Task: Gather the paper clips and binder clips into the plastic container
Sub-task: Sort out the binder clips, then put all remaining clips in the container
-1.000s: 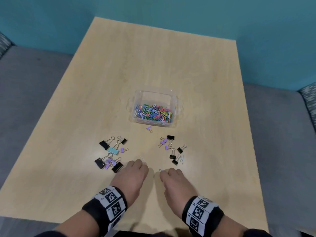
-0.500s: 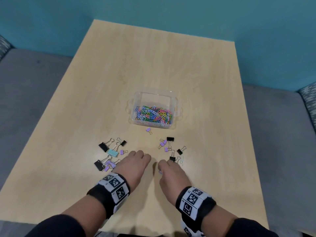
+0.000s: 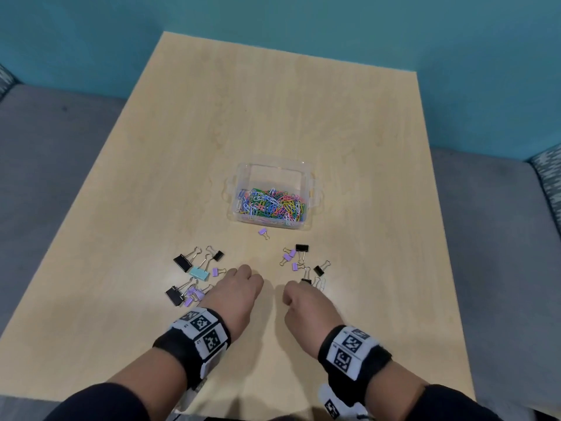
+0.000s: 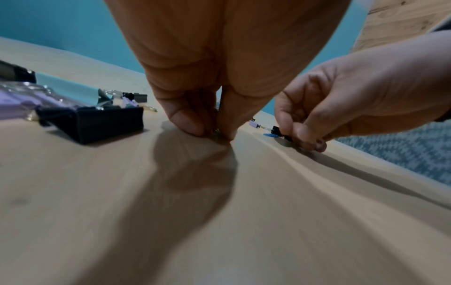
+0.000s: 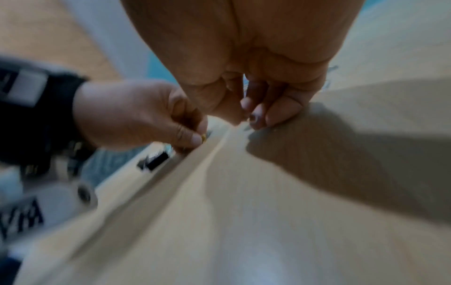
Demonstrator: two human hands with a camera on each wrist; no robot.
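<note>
The clear plastic container [image 3: 304, 177] stands mid-table, holding several coloured paper clips [image 3: 271, 205]. Binder clips lie in a left cluster [image 3: 198, 273] and a right cluster [image 3: 302, 248]; one purple clip [image 3: 263, 232] sits just before the container. My left hand [image 3: 239, 281] [image 4: 216, 133] is beside the left cluster, its thumb and finger pinching a small paper clip against the table. My right hand [image 3: 294, 294] [image 5: 246, 119] has curled fingers pinched together at the table by the right cluster; the paper clip under them is barely visible.
A black binder clip [image 4: 97, 123] lies just left of my left hand. A pale paper clip [image 3: 319, 282] and a small black binder clip [image 3: 306, 280] lie right beside the right hand. The wooden table [image 3: 273, 101] is ringed by grey seating and a teal wall.
Both hands have slid a little forward toward the clips. The two loose paper clips seen ahead of the fingertips a second ago are now covered by the pinching fingers.
</note>
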